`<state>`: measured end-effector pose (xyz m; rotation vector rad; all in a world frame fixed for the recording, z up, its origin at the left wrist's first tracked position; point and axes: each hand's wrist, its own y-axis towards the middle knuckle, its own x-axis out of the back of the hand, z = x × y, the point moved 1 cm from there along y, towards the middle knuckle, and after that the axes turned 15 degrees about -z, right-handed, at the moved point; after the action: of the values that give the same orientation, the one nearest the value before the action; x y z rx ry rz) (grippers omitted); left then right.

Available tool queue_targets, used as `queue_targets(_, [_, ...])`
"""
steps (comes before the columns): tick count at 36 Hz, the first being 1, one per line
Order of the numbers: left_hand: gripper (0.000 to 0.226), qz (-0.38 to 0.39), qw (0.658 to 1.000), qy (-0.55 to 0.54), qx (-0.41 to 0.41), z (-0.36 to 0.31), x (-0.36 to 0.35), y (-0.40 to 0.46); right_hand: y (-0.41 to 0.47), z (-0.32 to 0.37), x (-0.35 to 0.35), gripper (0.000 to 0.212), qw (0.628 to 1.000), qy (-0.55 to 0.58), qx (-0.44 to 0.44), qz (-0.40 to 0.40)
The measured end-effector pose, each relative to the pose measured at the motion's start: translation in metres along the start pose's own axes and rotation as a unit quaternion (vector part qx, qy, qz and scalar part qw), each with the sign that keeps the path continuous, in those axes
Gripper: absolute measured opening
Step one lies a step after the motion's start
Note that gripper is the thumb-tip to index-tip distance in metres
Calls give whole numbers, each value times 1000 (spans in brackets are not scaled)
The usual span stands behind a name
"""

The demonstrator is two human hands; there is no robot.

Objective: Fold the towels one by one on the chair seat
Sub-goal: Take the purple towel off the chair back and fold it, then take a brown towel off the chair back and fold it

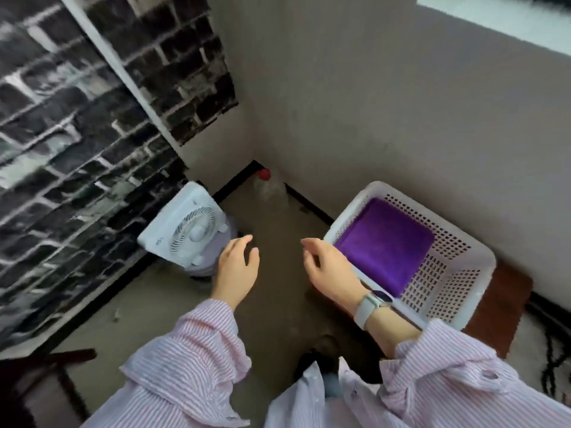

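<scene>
A white perforated basket (457, 257) stands on a brown seat (497, 307) against the wall and holds one folded purple towel (386, 245), lying flat on its floor toward the corner end; no other contents can be made out. Left of the basket, both hands hover over bare floor, apart and empty: the right hand (330, 270), with a watch (372, 305) at the wrist, is just beside the basket's rim with fingers loosely spread, and the left hand (238, 267) is likewise spread. Further left of the basket a white fan (185, 227) stands on the floor, and a red-capped bottle (268, 189) sits in the corner.
</scene>
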<state>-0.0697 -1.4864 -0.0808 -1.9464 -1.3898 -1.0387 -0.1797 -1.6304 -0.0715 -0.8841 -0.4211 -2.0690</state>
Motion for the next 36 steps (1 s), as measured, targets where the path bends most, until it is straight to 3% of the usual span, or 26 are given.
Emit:
queue_targets(6, [34,-109,990,-19,84,103,110,-73,-60,108,-77,28,989,-2,128,79])
queue_targets(10, [35,-175,973,3,148,187,182,-152,-133,185,-134,39,969,6,199,147])
queue_targets(19, [31,-309,903,30,297,343,316,-343,-326,322,-251,29,902,18,334,273])
queue_targets(24, [34,-349,871,36,343,405,372,-403,-396,393,-297,27,858,-6,390,335])
queue_targets(28, [35,-366,861,43,350,455,421,-415,-428,449,-336,28,837,-8,427,341])
queue_targets(36, [36,-379,865,48,325,569,534,-385,-433,579,-444,30,842,27,452,293])
